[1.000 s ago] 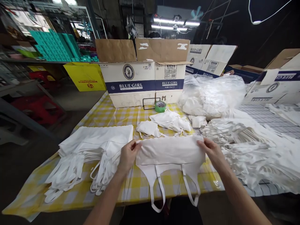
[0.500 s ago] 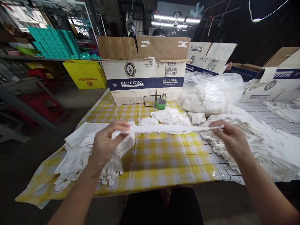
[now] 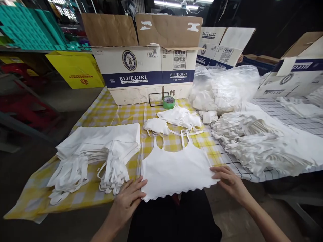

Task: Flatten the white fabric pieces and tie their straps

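Observation:
A white camisole top [image 3: 176, 169] with thin straps lies spread out at the table's front edge, straps pointing away from me and its wavy hem toward me. My left hand [image 3: 126, 203] holds its left lower corner, the fingers lying over the fabric. At the right side edge, my right hand [image 3: 230, 183] has its fingers closed on the corner of the same camisole; the thumbs are partly hidden. To the left, a neat stack of white camisoles [image 3: 98, 141] lies with straps toward me. On the right is a looser pile of white garments [image 3: 262, 141].
Behind the camisole lie small white fabric pieces [image 3: 179, 117], a roll of green tape [image 3: 168, 102] and a black wire frame [image 3: 153, 99]. An open carton [image 3: 141, 75], a clear plastic bag [image 3: 224, 87] and more cartons [image 3: 285, 82] stand farther back. A yellow bag [image 3: 75, 72] is at left.
The camisole, stretched edge-on between my raised hands before, now lies flat on the table. Both hands have come down and nearer to me. The view has tilted downward.

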Available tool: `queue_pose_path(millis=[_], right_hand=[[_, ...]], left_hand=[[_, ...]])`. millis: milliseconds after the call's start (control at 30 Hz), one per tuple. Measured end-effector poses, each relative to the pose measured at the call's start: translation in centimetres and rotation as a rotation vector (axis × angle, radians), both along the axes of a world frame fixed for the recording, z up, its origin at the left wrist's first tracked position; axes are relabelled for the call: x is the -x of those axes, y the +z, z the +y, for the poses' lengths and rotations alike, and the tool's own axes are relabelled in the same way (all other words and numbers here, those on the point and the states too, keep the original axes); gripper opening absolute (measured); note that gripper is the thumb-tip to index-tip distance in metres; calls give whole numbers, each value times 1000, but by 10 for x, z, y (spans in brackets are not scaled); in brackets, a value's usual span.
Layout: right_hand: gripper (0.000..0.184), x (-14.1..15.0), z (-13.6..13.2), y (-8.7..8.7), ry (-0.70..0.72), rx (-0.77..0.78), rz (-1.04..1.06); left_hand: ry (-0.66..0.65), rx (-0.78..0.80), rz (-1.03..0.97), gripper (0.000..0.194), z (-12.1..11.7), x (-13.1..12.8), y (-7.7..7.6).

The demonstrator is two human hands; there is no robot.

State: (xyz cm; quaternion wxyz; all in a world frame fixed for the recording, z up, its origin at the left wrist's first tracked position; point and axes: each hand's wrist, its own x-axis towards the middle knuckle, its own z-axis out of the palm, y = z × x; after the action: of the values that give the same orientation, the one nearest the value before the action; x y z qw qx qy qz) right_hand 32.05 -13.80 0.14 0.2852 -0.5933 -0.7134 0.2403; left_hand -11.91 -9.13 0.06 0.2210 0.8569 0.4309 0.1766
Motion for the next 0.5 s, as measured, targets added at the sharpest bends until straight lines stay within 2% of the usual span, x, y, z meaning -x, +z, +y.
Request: queue_pose_path(millis=[167,300,400,500], right_hand=[[21,3,0,-1,-14,-64,-28],[18,6,1,7,-37,-52,23],[16,8,4,30,-76,-37,112],[14,19,12,69,-71,-47,215]], left_hand=[[5,7,-51,21,2,3,-7],[62,114,-214,16,2,4,-10],[132,203,-421,13,4,2,10],[244,174,-610,10,10,4,49]])
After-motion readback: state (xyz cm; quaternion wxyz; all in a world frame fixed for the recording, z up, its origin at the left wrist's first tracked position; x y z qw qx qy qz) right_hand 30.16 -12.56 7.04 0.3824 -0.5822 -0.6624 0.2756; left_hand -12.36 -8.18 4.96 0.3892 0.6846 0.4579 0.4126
